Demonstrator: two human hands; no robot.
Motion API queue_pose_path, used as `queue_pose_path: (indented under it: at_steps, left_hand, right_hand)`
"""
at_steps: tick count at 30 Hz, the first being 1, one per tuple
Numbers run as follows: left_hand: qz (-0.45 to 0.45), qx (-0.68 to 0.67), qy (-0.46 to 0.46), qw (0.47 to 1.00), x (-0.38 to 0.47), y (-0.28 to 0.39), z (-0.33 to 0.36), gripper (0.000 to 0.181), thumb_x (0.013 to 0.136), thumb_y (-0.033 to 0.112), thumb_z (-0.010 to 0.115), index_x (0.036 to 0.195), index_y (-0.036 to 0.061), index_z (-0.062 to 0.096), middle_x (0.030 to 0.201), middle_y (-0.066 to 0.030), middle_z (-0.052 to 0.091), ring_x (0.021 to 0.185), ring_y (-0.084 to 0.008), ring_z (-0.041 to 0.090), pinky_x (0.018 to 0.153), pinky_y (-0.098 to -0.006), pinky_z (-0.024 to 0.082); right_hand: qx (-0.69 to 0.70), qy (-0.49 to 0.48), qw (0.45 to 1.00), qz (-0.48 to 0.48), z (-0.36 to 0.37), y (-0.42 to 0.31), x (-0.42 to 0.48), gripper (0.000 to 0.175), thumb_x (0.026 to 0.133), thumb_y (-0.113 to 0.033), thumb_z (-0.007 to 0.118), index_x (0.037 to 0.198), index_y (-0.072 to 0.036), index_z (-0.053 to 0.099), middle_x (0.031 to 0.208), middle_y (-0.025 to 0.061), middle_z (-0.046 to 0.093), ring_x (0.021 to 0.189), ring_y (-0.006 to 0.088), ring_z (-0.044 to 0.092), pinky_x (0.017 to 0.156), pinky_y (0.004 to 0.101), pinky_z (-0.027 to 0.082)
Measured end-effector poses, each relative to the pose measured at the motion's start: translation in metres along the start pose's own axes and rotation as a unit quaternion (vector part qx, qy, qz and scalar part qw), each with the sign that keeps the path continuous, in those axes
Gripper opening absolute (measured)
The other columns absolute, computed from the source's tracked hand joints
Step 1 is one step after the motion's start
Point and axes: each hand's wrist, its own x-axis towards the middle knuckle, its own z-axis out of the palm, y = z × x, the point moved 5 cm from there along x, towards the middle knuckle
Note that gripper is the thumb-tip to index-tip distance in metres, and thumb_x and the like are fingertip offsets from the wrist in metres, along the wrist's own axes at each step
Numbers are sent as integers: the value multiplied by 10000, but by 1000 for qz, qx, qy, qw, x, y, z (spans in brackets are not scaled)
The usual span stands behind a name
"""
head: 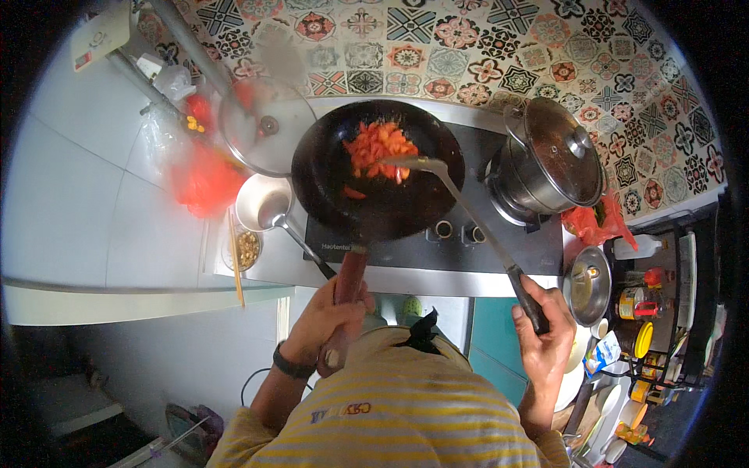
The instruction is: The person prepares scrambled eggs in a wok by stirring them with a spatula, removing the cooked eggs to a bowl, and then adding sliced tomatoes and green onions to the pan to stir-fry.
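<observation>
My left hand (333,322), with a dark band at its wrist, grips the reddish-brown handle of a black wok (327,205) over the left side of the cooktop. Chopped tomato pieces (377,146) are heaped in the far part of the wok, with one piece lying apart. My right hand (547,327) is closed around the dark handle of a metal spatula (480,225), whose blade lies against the tomatoes. Steam or a smudge blurs part of the view at the left.
A lidded steel pot (556,158) occupies the cooktop's (398,254) right side. Left of the wok are a glass lid (269,146), a white bowl (248,205) with a ladle, and chopsticks (236,263) over a small bowl. A metal bowl (587,292) and seasoning jars stand at right.
</observation>
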Motion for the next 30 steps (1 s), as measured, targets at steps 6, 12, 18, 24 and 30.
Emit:
queue_pose_path:
  at_steps: [6, 12, 18, 24, 30]
  left_hand:
    - [15, 88, -9, 996, 36, 18, -5, 212, 723, 184, 626, 849, 33, 548, 715, 3, 545, 575, -63, 490, 490, -198, 382]
    - [107, -1, 3, 994, 40, 36, 13, 240, 749, 140, 586, 949, 38, 501, 681, -10, 501, 525, -70, 442, 488, -217, 377]
    - [46, -6, 2, 999, 11, 2, 8, 255, 709, 59, 560, 946, 21, 473, 756, -51, 552, 637, -109, 513, 531, -209, 408]
    - [-11, -30, -6, 999, 5, -8, -2, 267, 727, -1, 531, 984, 23, 460, 710, -25, 486, 463, -67, 392, 399, -209, 356]
    - [24, -16, -21, 999, 21, 4, -5, 218, 760, 18, 561, 958, 28, 469, 699, -11, 478, 486, -71, 417, 411, -208, 371]
  right_hand:
    - [29, 20, 999, -13, 4, -4, 18, 329, 709, -38, 648, 1036, -46, 616, 724, 121, 538, 633, 223, 522, 568, 301, 404]
    - [52, 93, 993, -43, -13, -5, 3, 336, 710, -13, 625, 1046, -7, 605, 748, 83, 539, 659, 164, 508, 592, 257, 399]
    - [84, 68, 994, -13, -7, -4, 13, 351, 712, -27, 650, 1059, -8, 603, 750, 68, 521, 676, 146, 497, 618, 233, 390]
    - [105, 45, 993, 9, 8, 5, 6, 329, 734, -30, 641, 1060, -12, 600, 743, 54, 502, 668, 129, 468, 612, 224, 374]
    - [91, 11, 996, 16, 22, 10, 17, 313, 741, -21, 627, 1052, -8, 598, 763, 55, 522, 682, 112, 468, 619, 212, 371]
